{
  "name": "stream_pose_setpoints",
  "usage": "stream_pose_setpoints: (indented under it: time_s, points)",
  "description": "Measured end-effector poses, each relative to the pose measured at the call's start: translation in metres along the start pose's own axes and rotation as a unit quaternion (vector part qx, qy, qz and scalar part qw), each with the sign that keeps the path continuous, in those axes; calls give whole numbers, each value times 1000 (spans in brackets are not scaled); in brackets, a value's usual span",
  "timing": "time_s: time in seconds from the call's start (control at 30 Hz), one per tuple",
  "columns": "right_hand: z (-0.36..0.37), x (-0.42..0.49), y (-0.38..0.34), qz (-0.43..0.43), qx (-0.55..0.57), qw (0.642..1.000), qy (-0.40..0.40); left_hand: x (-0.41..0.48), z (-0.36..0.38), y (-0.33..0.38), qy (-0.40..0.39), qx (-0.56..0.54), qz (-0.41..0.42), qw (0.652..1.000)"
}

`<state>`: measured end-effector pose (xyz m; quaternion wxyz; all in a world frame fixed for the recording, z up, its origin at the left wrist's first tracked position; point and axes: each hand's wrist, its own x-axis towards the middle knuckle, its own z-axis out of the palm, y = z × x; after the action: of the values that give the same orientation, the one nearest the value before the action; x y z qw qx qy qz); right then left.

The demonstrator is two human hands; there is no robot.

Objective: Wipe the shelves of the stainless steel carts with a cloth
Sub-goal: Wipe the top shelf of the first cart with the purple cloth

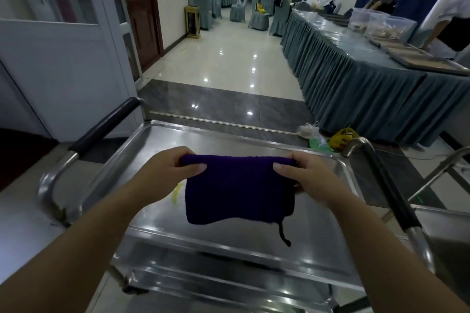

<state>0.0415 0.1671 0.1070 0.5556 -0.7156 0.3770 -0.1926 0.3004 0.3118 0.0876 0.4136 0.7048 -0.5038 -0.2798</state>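
Handle (106, 132) of cart, black-sleeved, at far left. Left hand (173, 168) pinches upper left corner of purple cloth (239, 185), thumb on near face, fingers curled behind. Yellow scrap (178, 192) lies on steel just under that wrist. Cloth hangs in the air, top edge stretched left to right, loose thread trailing from lower right corner, not touching metal. Right hand (307, 175) pinches upper right corner likewise. Top shelf (216, 140) lies straight below the cloth; neither hand nearer. Likely next: lower cloth flat, then wipe.
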Motion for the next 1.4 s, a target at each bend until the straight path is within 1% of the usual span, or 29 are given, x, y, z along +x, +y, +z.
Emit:
stream_pose_setpoints:
  time_s: [0.1, 0.23, 0.3, 0.33, 0.4, 0.47, 0.5, 0.53, 0.6, 0.67, 0.73, 0.8, 0.93, 1.0, 1.07, 1.1, 1.17, 1.2, 1.27, 1.33, 1.4]
  points:
    - [39, 3, -6, 25, 13, 998, 51, -11, -19, -15, 4, -59, -37, 998]
    - [91, 6, -6, 28, -58, 990, 128, -15, -25, -29, 62, -8, -72, 995]
    - [114, 10, -9, 21, -98, 983, 155, -14, -22, -34, 67, 10, -83, 994]
    - [125, 13, -12, 19, -98, 983, 154, -14, -19, -35, 63, 17, -82, 994]
    - [143, 21, -18, 12, -28, 992, 123, -11, -13, -34, 54, -1, -79, 995]
    - [156, 29, -23, -1, 46, 997, 55, -5, -12, -32, 54, -67, -89, 992]
    - [159, 33, -23, -20, 38, 999, 21, -1, -13, -32, 60, -96, -99, 989]
    - [162, 38, -22, -46, 5, 999, -7, 3, -15, -32, 69, -116, -108, 985]
    - [165, 49, -18, -97, -65, 992, -41, 10, -21, -35, 84, -136, -119, 980]
    - [167, 64, -12, -130, -114, 984, -51, 19, -28, -40, 93, -155, -125, 976]
    - [169, 81, -3, -148, -149, 976, -54, 31, -33, -46, 107, -172, -144, 969]
    - [172, 99, 7, -159, -175, 970, -57, 45, -35, -51, 120, -166, -153, 967]
    - [186, 134, 23, -157, -140, 974, -83, 73, -42, -59, 134, -189, -168, 958]
    - [190, 152, 27, -182, -142, 971, -59, 85, -44, -64, 126, -189, -174, 958]
    - [192, 172, 28, -195, -142, 969, -54, 96, -48, -71, 123, -165, -175, 963]
    - [192, 182, 28, -187, -141, 970, -63, 101, -50, -76, 122, -149, -174, 966]
    - [191, 204, 27, -145, -153, 973, -92, 108, -59, -88, 115, -109, -173, 972]
    - [191, 215, 28, -118, -165, 973, -108, 111, -65, -95, 110, -72, -174, 976]
    - [191, 236, 29, -52, -207, 968, -129, 119, -82, -113, 105, 53, -176, 977]
    - [192, 260, 30, 0, -253, 959, -127, 129, -102, -130, 105, 180, -146, 967]
    - [194, 286, 27, 12, -299, 948, -105, 145, -125, -147, 130, 256, -101, 953]
